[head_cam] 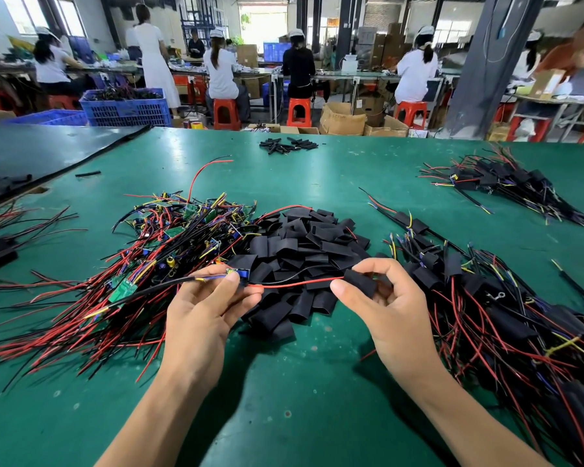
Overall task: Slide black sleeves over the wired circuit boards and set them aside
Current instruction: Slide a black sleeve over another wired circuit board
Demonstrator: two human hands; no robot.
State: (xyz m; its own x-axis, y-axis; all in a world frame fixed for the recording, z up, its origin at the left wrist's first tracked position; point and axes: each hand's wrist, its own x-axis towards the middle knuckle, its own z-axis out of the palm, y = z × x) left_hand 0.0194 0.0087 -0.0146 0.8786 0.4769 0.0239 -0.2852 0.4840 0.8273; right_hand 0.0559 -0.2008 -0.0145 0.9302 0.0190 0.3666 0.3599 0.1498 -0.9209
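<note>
The left hand [206, 308] is pinching a small circuit board [238, 273] between its thumb and curled fingers, just in front of the heap of loose black sleeves [304, 244] that is lying on the green table [300, 382]. The right hand [385, 308], also just in front of the heap, is pinching a single black sleeve [359, 281] between thumb and forefinger, with the other fingers curling loosely. A red wire [297, 284] is stretching from the board to the sleeve's near edge; the board is sitting outside the sleeve. Left of the heap a tangle of bare wired boards [169, 244] is lying; right of the heap, a pile of sleeved boards [486, 298].
</note>
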